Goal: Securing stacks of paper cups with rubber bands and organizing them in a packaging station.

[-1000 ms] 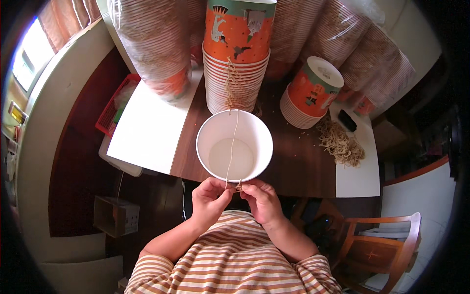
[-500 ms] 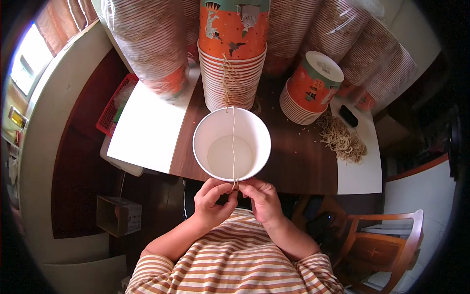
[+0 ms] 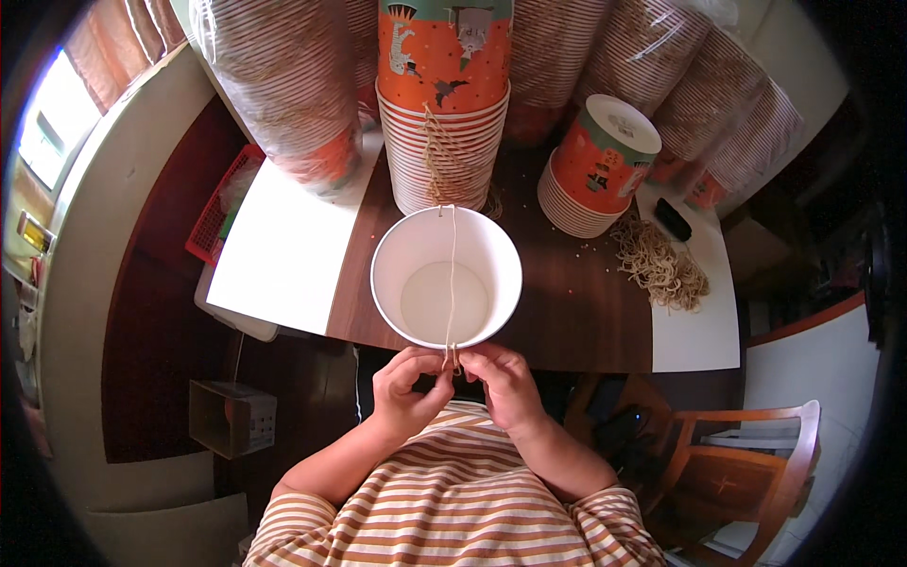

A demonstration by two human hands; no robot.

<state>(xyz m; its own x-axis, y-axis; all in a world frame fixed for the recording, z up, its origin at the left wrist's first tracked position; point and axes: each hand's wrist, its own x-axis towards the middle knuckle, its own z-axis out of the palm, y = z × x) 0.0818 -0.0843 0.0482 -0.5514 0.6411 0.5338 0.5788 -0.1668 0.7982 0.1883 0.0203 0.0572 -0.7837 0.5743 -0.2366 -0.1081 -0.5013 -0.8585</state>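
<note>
2 hands, left hand (image 3: 404, 389) and right hand (image 3: 505, 383), pinched the string (image 3: 452, 283) together at the white cup (image 3: 397, 283) rim; a tug could tip it.

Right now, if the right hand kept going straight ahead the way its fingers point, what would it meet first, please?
Most likely the near rim of the white paper cup: the right hand already pinches the string just below it, beside the left hand.

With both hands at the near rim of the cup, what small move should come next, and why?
Probably pull the string end through and snug it: it spans the white cup to the near rim, where left hand and right hand pinch it, seemingly untied.
</note>
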